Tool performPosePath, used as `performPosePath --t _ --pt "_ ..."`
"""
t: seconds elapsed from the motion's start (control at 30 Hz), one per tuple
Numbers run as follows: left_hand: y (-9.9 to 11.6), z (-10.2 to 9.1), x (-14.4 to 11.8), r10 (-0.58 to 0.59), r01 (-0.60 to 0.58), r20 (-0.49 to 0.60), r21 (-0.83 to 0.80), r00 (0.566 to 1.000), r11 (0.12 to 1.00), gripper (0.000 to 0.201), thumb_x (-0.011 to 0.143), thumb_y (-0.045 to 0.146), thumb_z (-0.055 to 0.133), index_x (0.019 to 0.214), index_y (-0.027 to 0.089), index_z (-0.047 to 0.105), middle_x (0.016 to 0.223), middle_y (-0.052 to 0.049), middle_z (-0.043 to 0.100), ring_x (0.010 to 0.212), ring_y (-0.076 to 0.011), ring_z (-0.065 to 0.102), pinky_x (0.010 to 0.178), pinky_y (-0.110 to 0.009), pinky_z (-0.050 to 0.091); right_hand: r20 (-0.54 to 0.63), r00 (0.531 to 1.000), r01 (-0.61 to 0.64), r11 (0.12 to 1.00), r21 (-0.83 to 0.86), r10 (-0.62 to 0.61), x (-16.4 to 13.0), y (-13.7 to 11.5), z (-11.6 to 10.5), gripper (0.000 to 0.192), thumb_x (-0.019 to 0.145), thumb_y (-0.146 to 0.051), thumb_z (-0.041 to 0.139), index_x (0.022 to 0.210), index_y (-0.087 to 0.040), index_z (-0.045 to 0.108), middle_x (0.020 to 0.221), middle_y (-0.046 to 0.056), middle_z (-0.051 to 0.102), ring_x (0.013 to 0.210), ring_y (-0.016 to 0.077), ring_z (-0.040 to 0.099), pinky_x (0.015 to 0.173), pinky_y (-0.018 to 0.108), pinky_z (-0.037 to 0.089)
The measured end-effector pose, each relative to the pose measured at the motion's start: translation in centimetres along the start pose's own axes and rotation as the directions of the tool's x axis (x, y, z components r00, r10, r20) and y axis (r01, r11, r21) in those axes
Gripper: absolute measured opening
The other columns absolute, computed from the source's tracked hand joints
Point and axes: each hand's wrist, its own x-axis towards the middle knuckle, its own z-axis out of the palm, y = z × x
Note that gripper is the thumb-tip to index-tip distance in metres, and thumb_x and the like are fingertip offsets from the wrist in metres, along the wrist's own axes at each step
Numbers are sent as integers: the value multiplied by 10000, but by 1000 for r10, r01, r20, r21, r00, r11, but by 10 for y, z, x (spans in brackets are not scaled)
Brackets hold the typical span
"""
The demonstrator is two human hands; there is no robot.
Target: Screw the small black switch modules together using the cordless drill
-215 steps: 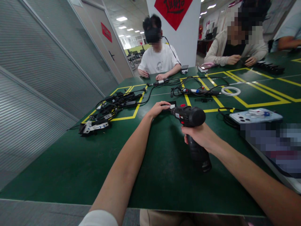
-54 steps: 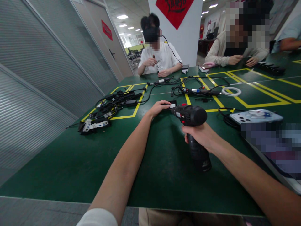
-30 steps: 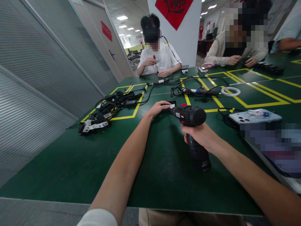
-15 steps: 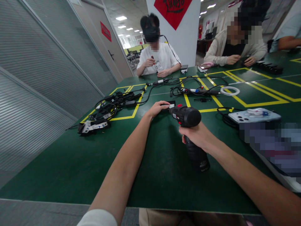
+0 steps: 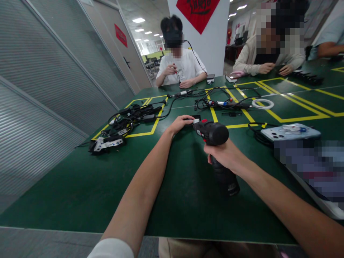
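- On the green table (image 5: 80, 186), both of the person's forearms stretch forward from the near edge, bare from the elbow down.
- Left hand (image 5: 180, 123) lies palm-down with the fingers curled over a small black part (image 5: 195, 118) that has a pale label, pressing it against the table top; the grip is narrow, fingertips on the part's near edge.
- Right hand (image 5: 224, 156) is wrapped tight around the handle of a black power drill (image 5: 215, 138), wrist bent slightly, knuckles toward the camera.
- Drill body sits level, its nose pointing left and away at the small black part; whether the tip touches the part I cannot tell. Its thick base hangs below the hand, near the table.
- Right of the drill, a phone (image 5: 290, 131) in a pale blue case lies face-down on a black cable coil.
- Left of the hands, a tangle of black cables (image 5: 126, 120) spreads across a yellow-taped box.
- Farther back, more cables and a white ring (image 5: 262, 104) lie between yellow lines.
- At the far side, a person in a white shirt (image 5: 182, 70) holds something small up in both hands; another person (image 5: 271, 53) sits to the right.
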Motion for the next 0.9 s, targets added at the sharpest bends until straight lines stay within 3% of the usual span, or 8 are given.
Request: performPosePath --t 0.9 --pt "0 0 -1 -2 3 6 -29 1000 1000 361 666 362 721 971 172 744 1021 -76 712 957 -222 604 974 -395 417 12 1000 21 999 30 -21 3 9 0 40 687 -212 576 665 -180 569 514 38 595 455 160 560 443 268 386"
